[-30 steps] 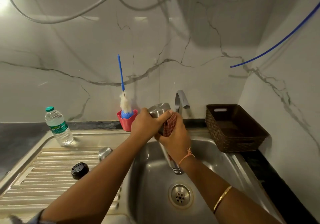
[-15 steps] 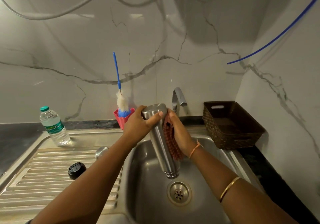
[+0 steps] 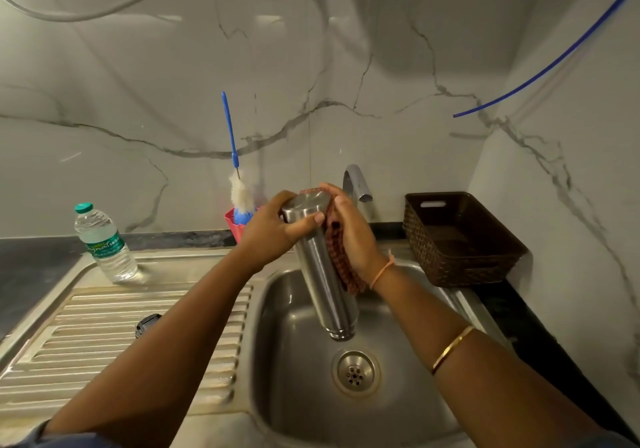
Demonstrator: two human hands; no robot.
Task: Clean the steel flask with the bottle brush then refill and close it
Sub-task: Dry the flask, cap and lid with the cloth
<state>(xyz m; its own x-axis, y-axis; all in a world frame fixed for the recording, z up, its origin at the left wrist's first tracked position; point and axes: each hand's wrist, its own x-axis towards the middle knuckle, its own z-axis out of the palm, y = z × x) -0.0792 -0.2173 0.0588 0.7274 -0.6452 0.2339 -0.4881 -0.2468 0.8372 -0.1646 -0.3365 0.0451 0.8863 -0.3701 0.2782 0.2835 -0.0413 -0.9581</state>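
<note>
Here the left hand [image 3: 270,236] curls its fingers round the steel flask [image 3: 322,281] at its upturned base, mouth over the sink [image 3: 298,395] below; the right hand [image 3: 353,233] curls its fingers round a checked cloth [image 3: 337,257] against the flask's side.

Steel flask [image 3: 322,274]: silver. Cloth [image 3: 337,257] under right grip [image 3: 353,236]: red-brown check. Bottle brush [image 3: 232,139] behind left grip [image 3: 268,236]: blue handle, white and blue bristles. Water bottle [image 3: 104,243] left of it: clear, green cap, green label. Basket [image 3: 460,240] right of right grip: dark brown weave.
</note>
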